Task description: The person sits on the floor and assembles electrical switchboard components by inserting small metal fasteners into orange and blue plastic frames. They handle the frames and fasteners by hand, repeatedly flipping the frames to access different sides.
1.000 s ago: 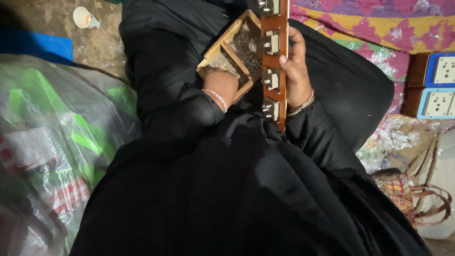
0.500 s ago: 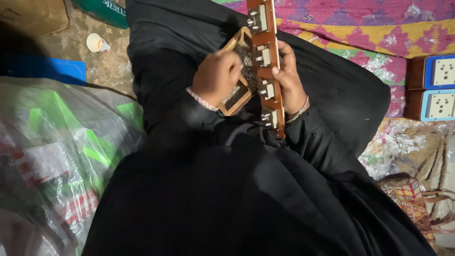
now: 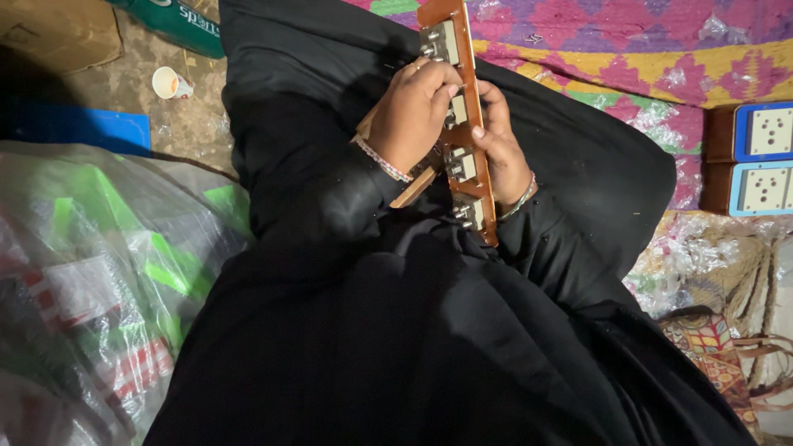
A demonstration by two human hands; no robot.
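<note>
Two hands meet over our lap on one long brown wooden switch board (image 3: 481,186), which stands on its edge with its long axis running away from us, from near the waist up toward the patterned mat (image 3: 661,58). Our right hand (image 3: 501,149) lies on the board's far side, fingers curled round its edge and gripping it just above a beaded bracelet (image 3: 522,198). Our left hand (image 3: 410,111) comes in from the near side, fingers bent and pinched onto one of the grey switch backs (image 3: 460,165) mounted in a row along the board; whether they hold anything small we cannot tell. A wooden box frame (image 3: 413,188) shows beneath the left wrist, touching the board. Well apart, two blue-and-white socket boards (image 3: 764,161) sit at the right, and a paper cup (image 3: 169,83) lies on the ground at the left.
</note>
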